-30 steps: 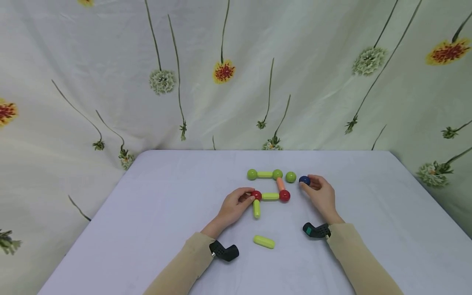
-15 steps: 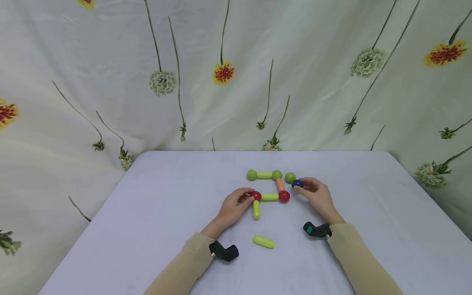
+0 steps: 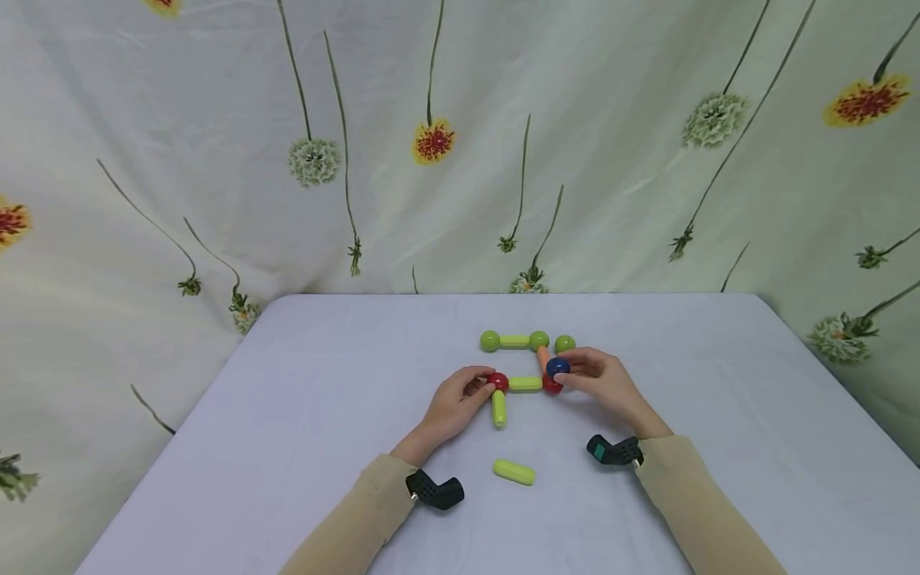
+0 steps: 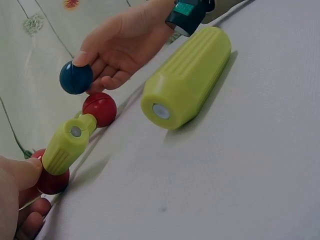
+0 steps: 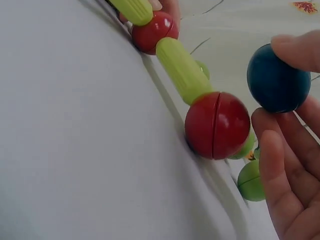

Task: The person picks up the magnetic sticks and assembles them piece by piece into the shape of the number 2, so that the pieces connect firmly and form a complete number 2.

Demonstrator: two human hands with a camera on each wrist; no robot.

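My left hand [image 3: 453, 406] pinches the left red ball [image 3: 497, 382] of a joined chain of balls and rods. From that ball one lime rod [image 3: 499, 409] points toward me and another lime rod [image 3: 525, 383] runs to the right red ball [image 3: 552, 386]. An orange rod [image 3: 542, 356] links this ball to a green ball [image 3: 539, 341] farther back. Between thumb and fingers my right hand [image 3: 602, 383] holds a dark blue ball [image 5: 278, 79], raised just above the right red ball; in the right wrist view the two look apart.
At the back, a lime rod [image 3: 513, 341] joins a second green ball [image 3: 489, 341] to the chain. A separate green ball [image 3: 565, 343] sits right of it. Nearer me a loose lime rod [image 3: 513, 471] lies on the white table [image 3: 345, 383]. A flowered cloth [image 3: 618, 144] hangs behind.
My right hand has carried the blue ball leftward and slightly toward me, from right of the loose green ball to above the right red ball. The left hand stays in place.
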